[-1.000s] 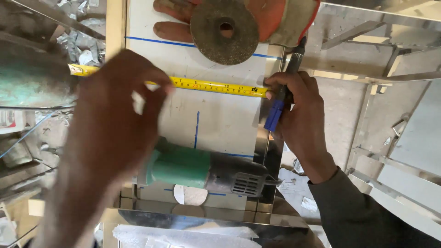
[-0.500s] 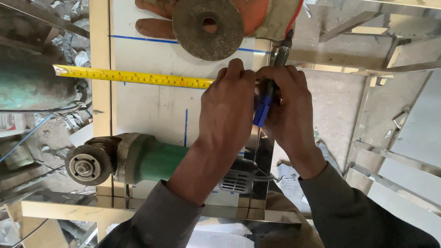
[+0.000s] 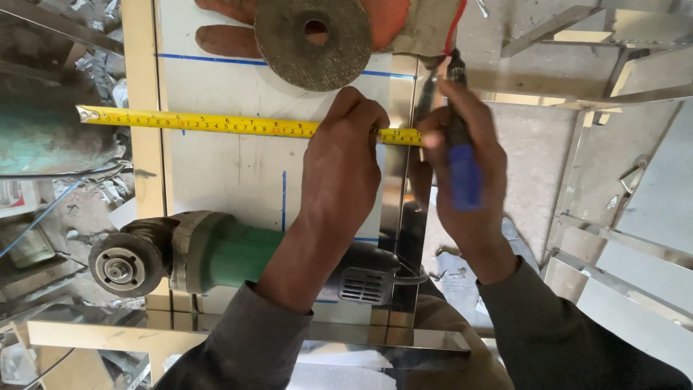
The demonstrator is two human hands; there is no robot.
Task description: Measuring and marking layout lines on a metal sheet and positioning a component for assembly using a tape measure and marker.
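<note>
while the left hand [image 3: 343,155] pins the yellow tape measure [image 3: 216,124] flat across the steel sheet [image 3: 224,180], the right hand [image 3: 462,173] closes its grip on a blue marker [image 3: 462,170] at the tape's right end. blue lines already drawn; this mark looks unfinished. marker tip blurred. green angle grinder [image 3: 216,253] lies below; glove and disc cut off above.
</note>
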